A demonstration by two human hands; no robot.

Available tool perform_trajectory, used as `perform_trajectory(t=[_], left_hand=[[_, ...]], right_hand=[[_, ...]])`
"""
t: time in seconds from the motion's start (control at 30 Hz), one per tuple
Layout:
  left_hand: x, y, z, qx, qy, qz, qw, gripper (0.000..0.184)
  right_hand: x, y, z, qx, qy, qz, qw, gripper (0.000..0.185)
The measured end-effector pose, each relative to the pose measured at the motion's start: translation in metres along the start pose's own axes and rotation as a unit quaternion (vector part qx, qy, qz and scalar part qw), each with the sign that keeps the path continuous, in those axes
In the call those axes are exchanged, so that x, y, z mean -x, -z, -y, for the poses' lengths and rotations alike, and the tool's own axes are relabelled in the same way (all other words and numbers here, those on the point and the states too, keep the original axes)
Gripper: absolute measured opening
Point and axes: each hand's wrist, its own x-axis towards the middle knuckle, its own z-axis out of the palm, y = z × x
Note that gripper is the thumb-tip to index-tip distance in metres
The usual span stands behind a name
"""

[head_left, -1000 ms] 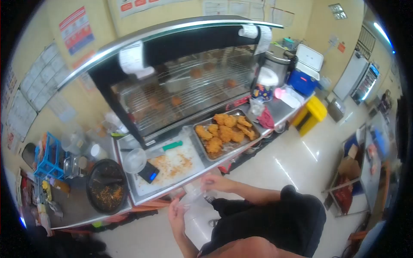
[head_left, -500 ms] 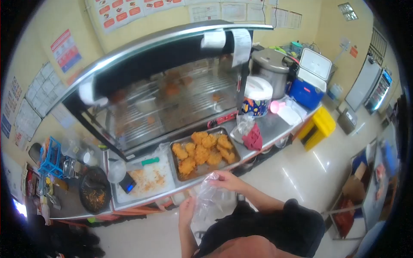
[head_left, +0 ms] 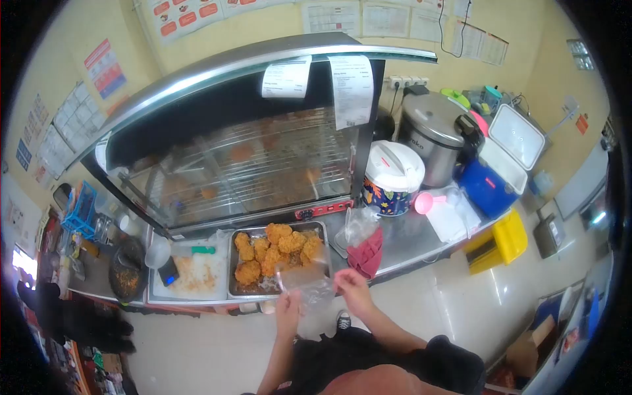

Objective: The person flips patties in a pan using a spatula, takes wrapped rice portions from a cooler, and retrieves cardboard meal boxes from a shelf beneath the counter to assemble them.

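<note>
A clear plastic bag (head_left: 315, 297) hangs between my hands at the counter's front edge. My left hand (head_left: 288, 309) pinches its left side, and my right hand (head_left: 352, 289) is closed at its upper right. Just behind the bag, a metal tray (head_left: 232, 284) holds several pieces of fried chicken (head_left: 278, 233); the bag's top overlaps the tray's front right part. Left of the tray lies a white cutting board (head_left: 191, 293) with crumbs and a green-handled tool (head_left: 203, 250). A dark red cloth (head_left: 366, 255) lies to the right of the tray.
Behind the tray stands a glass display warmer (head_left: 250, 171). To the right are a patterned rice container (head_left: 392, 181), a large steel cooker (head_left: 431, 135), a pink scoop (head_left: 424, 203), a blue cooler (head_left: 490, 184) and a yellow bin (head_left: 497, 243). A dark mortar (head_left: 127, 276) sits at left.
The view has swung to the right and nearer the counter. My hands have spread the bag and raised it to the tray's front edge.
</note>
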Motion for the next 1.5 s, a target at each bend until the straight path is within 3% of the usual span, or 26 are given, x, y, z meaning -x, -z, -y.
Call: perform_trajectory(t=[0.07, 0.13, 0.17, 0.2, 0.3, 0.33, 0.37, 0.43, 0.57, 0.67, 0.73, 0.83, 0.97, 1.03, 1.07, 1.2, 1.3, 1.4, 1.5], left_hand=[[-0.002, -0.011, 0.001, 0.062, -0.018, -0.037, 0.997, 0.008], [-0.004, -0.002, 0.01, 0.065, 0.015, 0.0, 0.998, 0.007], [-0.006, 0.002, 0.016, 0.067, 0.031, 0.019, 0.997, 0.006], [-0.011, 0.006, 0.025, 0.05, 0.01, 0.024, 0.998, 0.005], [-0.021, 0.011, 0.047, -0.01, -0.055, 0.045, 0.997, 0.004], [-0.021, 0.006, 0.051, -0.035, -0.075, 0.057, 0.995, 0.004], [-0.022, 0.001, 0.055, -0.06, -0.096, 0.071, 0.991, 0.006], [-0.012, -0.021, 0.04, 0.002, -0.045, 0.088, 0.995, 0.009], [-0.002, -0.025, 0.025, 0.099, 0.027, 0.11, 0.989, 0.008], [-0.025, 0.007, 0.06, 0.161, 0.04, 0.224, 0.96, 0.01], [-0.017, -0.024, 0.037, 0.077, -0.007, 0.154, 0.985, 0.006], [-0.022, -0.036, 0.039, 0.02, -0.05, 0.12, 0.991, 0.008], [-0.017, -0.056, 0.021, -0.009, 0.024, 0.157, 0.987, 0.015], [-0.02, -0.054, 0.032, 0.059, 0.032, 0.198, 0.978, 0.016], [-0.026, -0.054, 0.032, 0.092, 0.029, 0.218, 0.971, 0.016], [-0.012, -0.063, -0.006, 0.004, 0.042, 0.257, 0.965, 0.017], [-0.025, -0.053, 0.017, -0.03, -0.002, 0.207, 0.978, 0.017], [-0.029, -0.059, 0.032, -0.06, -0.064, 0.136, 0.987, 0.016], [-0.014, -0.082, 0.015, -0.01, -0.047, 0.118, 0.992, 0.014]], right_hand=[[-0.011, 0.01, 0.013, 0.068, 0.044, -0.044, 0.996, 0.016], [-0.011, 0.016, 0.027, 0.311, 0.163, -0.021, 0.936, 0.02], [-0.009, 0.015, 0.037, 0.425, 0.221, -0.007, 0.878, 0.022], [0.0, -0.002, 0.054, 0.549, 0.346, -0.062, 0.758, 0.028], [0.018, -0.023, 0.063, 0.412, 0.258, 0.077, 0.87, 0.025], [0.023, -0.031, 0.056, 0.338, 0.179, 0.132, 0.914, 0.022], [0.025, -0.029, 0.049, 0.354, 0.119, 0.153, 0.915, 0.022], [0.021, -0.019, 0.033, 0.381, 0.004, 0.192, 0.905, 0.023], [0.011, 0.002, 0.032, 0.337, 0.074, 0.186, 0.92, 0.011], [0.008, 0.008, 0.043, 0.362, 0.06, 0.139, 0.92, 0.013], [0.008, 0.015, 0.046, 0.358, 0.029, 0.1, 0.928, 0.018], [0.014, 0.001, 0.065, 0.445, 0.298, 0.057, 0.843, 0.024], [0.031, -0.018, 0.077, 0.367, 0.182, 0.126, 0.903, 0.025], [0.024, -0.007, 0.06, 0.308, 0.116, 0.129, 0.935, 0.021], [0.015, 0.011, 0.053, 0.3, 0.12, 0.123, 0.938, 0.022], [0.01, 0.03, 0.058, 0.221, 0.09, 0.022, 0.971, 0.018], [0.009, 0.02, 0.07, 0.294, 0.253, -0.055, 0.92, 0.017], [0.028, -0.001, 0.089, 0.438, 0.416, -0.058, 0.795, 0.017], [0.042, -0.023, 0.09, 0.407, 0.292, 0.117, 0.858, 0.014]])
